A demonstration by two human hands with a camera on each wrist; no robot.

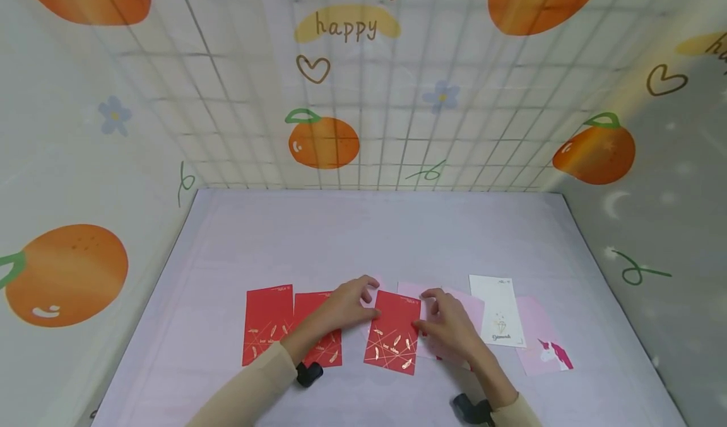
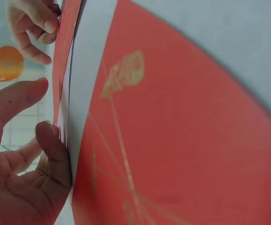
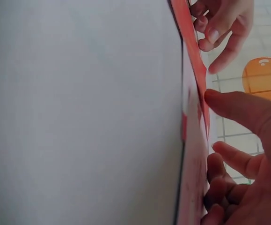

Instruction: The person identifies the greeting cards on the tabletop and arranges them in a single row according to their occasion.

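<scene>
A red card (image 1: 392,329) with gold feather designs lies between my two hands, overlapping a pink card (image 1: 410,287) behind it. The thumb of my left hand (image 1: 348,303) is at its left edge, and the other fingers are loosely bent above the pink paper. At the right edge, my right hand (image 1: 453,327) touches the red card with its thumb. In the right wrist view that thumb meets the card's rim (image 3: 201,79), while the other fingers stay apart from the thumb. Two more red cards, one at far left (image 1: 268,316) and one partly under the left forearm (image 1: 311,310), lie flat.
Right of the hands lie a white card (image 1: 495,304) with a diamond print and a pink card (image 1: 536,332) with a unicorn. Another pink card (image 1: 471,304) is partly covered by the right hand. Patterned curtains (image 1: 238,118) border the pale table (image 1: 341,231).
</scene>
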